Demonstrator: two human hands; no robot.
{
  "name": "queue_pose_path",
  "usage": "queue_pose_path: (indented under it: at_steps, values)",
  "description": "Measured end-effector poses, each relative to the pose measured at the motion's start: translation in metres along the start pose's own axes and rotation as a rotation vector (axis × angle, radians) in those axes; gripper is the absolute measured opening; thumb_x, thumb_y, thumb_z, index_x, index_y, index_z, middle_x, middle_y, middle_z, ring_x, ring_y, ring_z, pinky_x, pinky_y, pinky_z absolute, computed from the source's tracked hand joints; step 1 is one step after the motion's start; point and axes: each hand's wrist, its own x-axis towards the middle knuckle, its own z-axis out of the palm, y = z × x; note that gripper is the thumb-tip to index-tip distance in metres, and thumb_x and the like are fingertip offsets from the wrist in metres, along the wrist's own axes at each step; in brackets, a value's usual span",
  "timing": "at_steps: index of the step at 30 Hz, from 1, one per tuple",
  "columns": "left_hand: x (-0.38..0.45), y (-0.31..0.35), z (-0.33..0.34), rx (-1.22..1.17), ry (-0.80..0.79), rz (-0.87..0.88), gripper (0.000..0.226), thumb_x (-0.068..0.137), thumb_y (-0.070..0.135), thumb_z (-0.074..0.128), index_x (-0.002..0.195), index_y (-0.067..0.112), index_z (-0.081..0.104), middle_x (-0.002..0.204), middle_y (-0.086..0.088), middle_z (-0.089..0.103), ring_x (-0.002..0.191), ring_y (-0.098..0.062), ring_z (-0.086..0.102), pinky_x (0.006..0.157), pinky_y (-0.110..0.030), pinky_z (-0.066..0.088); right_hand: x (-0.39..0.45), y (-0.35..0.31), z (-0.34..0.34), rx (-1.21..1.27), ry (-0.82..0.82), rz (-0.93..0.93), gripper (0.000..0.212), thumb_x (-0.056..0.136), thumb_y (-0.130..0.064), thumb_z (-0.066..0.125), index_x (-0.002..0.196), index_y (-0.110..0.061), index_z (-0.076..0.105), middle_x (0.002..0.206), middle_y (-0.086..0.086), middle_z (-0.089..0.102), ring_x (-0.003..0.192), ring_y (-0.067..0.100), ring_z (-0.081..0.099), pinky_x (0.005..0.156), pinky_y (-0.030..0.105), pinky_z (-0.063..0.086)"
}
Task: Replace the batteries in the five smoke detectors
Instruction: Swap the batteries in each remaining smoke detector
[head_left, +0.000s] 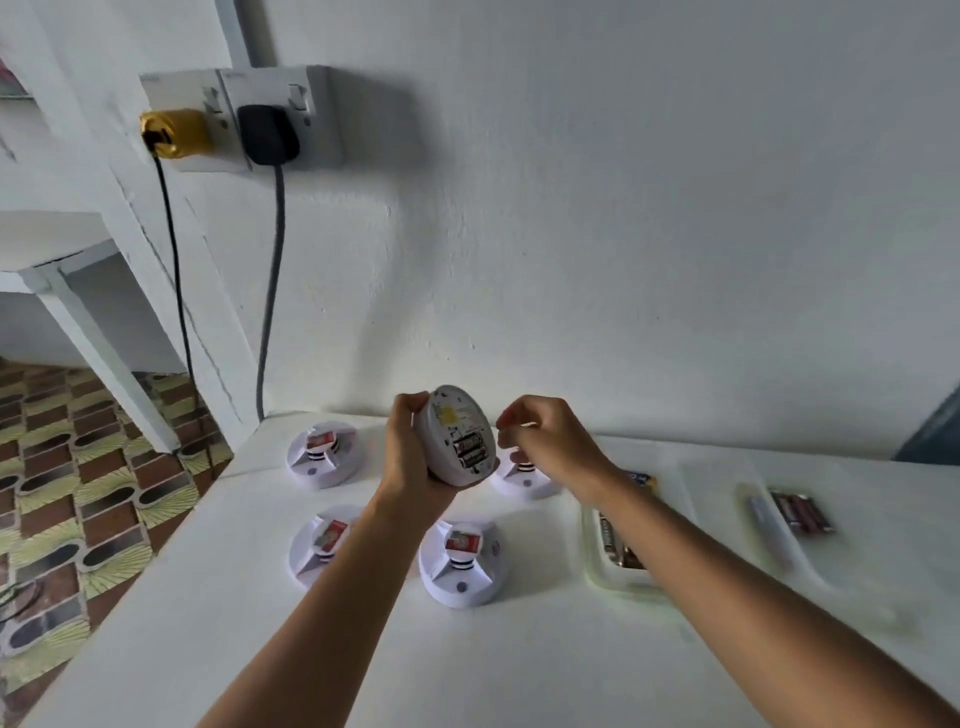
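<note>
My left hand (410, 447) grips a round white smoke detector (457, 436) held up above the table, its underside facing me. Its open battery bay (470, 449) shows dark batteries inside. My right hand (545, 436) hovers just right of the detector with fingers curled; whether it pinches anything I cannot tell. Several other white detectors rest on the white table (519, 665): one at the back left (322, 457), one at the front left (319, 543), one at the front middle (462, 564), and one partly hidden behind my right hand (524, 480).
A clear tray (597, 566) with batteries lies under my right forearm. Further right, a second clear tray (763, 525) lies beside dark batteries (802, 512). A wall socket (234, 119) with a yellow plug and a black plug hangs at the upper left, cables running down. The table's left edge drops to a patterned floor.
</note>
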Motion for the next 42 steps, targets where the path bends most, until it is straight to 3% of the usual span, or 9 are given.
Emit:
queue_pose_path:
  at_steps: [4, 9, 13, 16, 22, 27, 32, 38, 42]
  values:
    - [0.002, -0.062, 0.075, 0.01, -0.097, -0.026, 0.035, 0.084, 0.04, 0.043, 0.092, 0.011, 0.06, 0.092, -0.014, 0.054, 0.092, -0.031, 0.052, 0.093, -0.048, 0.038, -0.041, 0.024, -0.082, -0.023, 0.074, 0.049, 0.013, 0.08, -0.004, 0.06, 0.078, -0.014, 0.068, 0.079, 0.0, 0.07, 0.077, 0.026, 0.067, 0.073, 0.042, 0.056]
    - [-0.004, -0.141, 0.161, 0.07, -0.178, -0.012, 0.033, 0.085, 0.038, 0.041, 0.087, 0.009, 0.058, 0.082, -0.012, 0.05, 0.08, -0.027, 0.051, 0.073, -0.037, 0.04, -0.083, 0.06, -0.178, 0.089, 0.19, 0.101, 0.01, 0.082, -0.006, 0.063, 0.082, -0.014, 0.069, 0.087, 0.003, 0.071, 0.085, 0.019, 0.069, 0.069, 0.031, 0.057]
    - [-0.012, -0.194, 0.209, 0.158, -0.24, 0.002, 0.035, 0.087, 0.037, 0.035, 0.092, 0.007, 0.053, 0.076, -0.01, 0.047, 0.069, -0.023, 0.049, 0.061, -0.031, 0.039, -0.109, 0.086, -0.232, 0.163, 0.231, 0.141, 0.01, 0.082, -0.001, 0.063, 0.085, -0.008, 0.069, 0.091, 0.008, 0.07, 0.081, 0.018, 0.066, 0.073, 0.034, 0.058]
    - [-0.016, -0.218, 0.231, 0.198, -0.245, 0.021, 0.042, 0.074, 0.041, 0.044, 0.102, 0.01, 0.053, 0.078, -0.008, 0.046, 0.069, -0.022, 0.047, 0.056, -0.027, 0.039, -0.12, 0.099, -0.257, 0.231, 0.22, 0.178, 0.007, 0.081, -0.003, 0.068, 0.085, -0.008, 0.069, 0.085, 0.005, 0.069, 0.073, 0.02, 0.064, 0.073, 0.035, 0.057]
    - [-0.022, -0.24, 0.254, 0.222, -0.246, 0.077, 0.038, 0.073, 0.037, 0.044, 0.1, 0.016, 0.058, 0.079, -0.006, 0.05, 0.069, -0.021, 0.049, 0.05, -0.021, 0.041, -0.13, 0.115, -0.276, 0.402, 0.151, 0.169, 0.014, 0.078, -0.003, 0.073, 0.086, -0.007, 0.063, 0.086, 0.007, 0.068, 0.068, 0.025, 0.064, 0.074, 0.039, 0.051]
    - [-0.017, -0.245, 0.25, 0.251, -0.234, 0.165, 0.057, 0.067, 0.037, 0.044, 0.119, 0.018, 0.057, 0.097, -0.009, 0.057, 0.084, -0.025, 0.054, 0.058, -0.028, 0.047, -0.126, 0.113, -0.281, 0.491, 0.07, 0.19, 0.017, 0.078, 0.007, 0.07, 0.088, 0.0, 0.058, 0.085, 0.012, 0.067, 0.075, 0.031, 0.067, 0.075, 0.04, 0.057]
    - [-0.016, -0.245, 0.244, 0.366, -0.217, 0.238, 0.057, 0.058, 0.044, 0.054, 0.111, 0.024, 0.065, 0.106, -0.011, 0.061, 0.096, -0.029, 0.055, 0.073, -0.039, 0.046, -0.122, 0.117, -0.277, 0.605, 0.026, 0.212, 0.017, 0.076, 0.012, 0.067, 0.081, -0.001, 0.057, 0.078, 0.011, 0.07, 0.079, 0.033, 0.069, 0.077, 0.044, 0.056]
    - [-0.014, -0.244, 0.241, 0.292, -0.24, 0.209, 0.048, 0.068, 0.036, 0.044, 0.11, 0.021, 0.063, 0.093, -0.009, 0.059, 0.079, -0.026, 0.053, 0.059, -0.029, 0.044, -0.12, 0.116, -0.277, 0.586, 0.033, 0.202, 0.022, 0.075, 0.011, 0.07, 0.076, -0.003, 0.053, 0.075, 0.01, 0.07, 0.075, 0.031, 0.071, 0.073, 0.043, 0.058]
    - [-0.011, -0.243, 0.241, 0.298, -0.234, 0.23, 0.059, 0.062, 0.039, 0.049, 0.117, 0.02, 0.06, 0.104, -0.011, 0.058, 0.085, -0.026, 0.054, 0.059, -0.029, 0.047, -0.115, 0.117, -0.275, 0.594, 0.11, 0.21, 0.024, 0.076, 0.01, 0.07, 0.071, -0.004, 0.051, 0.075, 0.015, 0.066, 0.072, 0.032, 0.07, 0.073, 0.045, 0.059]
